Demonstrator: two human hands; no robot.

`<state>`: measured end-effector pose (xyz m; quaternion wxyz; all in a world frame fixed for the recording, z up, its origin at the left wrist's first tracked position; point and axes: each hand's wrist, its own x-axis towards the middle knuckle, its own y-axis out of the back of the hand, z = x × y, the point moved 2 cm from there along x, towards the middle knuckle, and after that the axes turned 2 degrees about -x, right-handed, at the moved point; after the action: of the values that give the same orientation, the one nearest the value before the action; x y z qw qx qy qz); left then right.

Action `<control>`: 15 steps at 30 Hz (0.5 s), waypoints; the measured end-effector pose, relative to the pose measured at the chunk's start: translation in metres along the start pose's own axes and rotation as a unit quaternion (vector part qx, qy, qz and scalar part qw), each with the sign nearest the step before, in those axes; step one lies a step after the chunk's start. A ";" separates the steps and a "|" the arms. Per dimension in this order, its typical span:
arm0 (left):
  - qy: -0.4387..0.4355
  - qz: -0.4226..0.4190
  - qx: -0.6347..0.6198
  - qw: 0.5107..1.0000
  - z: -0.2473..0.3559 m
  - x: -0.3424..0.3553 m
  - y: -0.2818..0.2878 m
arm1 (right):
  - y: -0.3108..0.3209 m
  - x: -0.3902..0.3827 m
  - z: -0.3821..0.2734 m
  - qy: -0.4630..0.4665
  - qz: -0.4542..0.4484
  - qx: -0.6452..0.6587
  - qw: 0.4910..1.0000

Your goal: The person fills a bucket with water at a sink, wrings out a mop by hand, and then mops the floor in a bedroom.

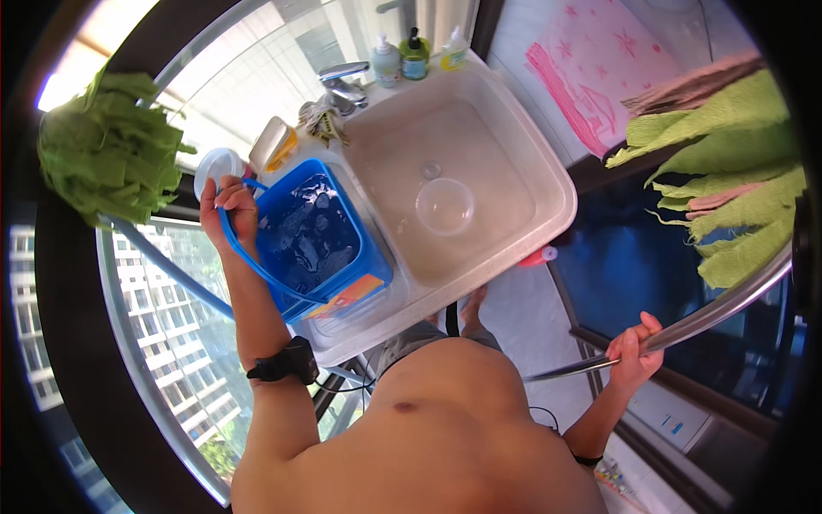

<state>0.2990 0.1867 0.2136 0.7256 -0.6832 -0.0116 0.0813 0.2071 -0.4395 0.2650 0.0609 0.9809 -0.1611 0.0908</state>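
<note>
My left hand is raised over the left rim of a blue square bucket, its fingers curled round the blue bucket handle. The bucket stands on the ribbed drainboard of the sink and holds rippling water. Away at the lower right, my right hand is closed round a shiny metal mop pole. At the upper right hang the strips of a green and brownish-pink cloth mop head, apart from the bucket. Where pole and mop head join is not clearly seen.
The pale sink holds a clear round bowl. Behind it stand a faucet, gloves, a soap bottle and others. Another green mop head leans at the window; a pink patterned cloth hangs right.
</note>
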 end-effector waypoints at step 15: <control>-0.240 -0.144 0.115 0.953 0.008 -0.005 0.018 | 0.060 -0.032 0.008 0.056 0.055 -0.172 0.982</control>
<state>0.2916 0.1947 0.1969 0.7792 -0.5465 -0.2742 0.1380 0.1593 -0.4873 0.2565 0.2324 0.9388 -0.2242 0.1196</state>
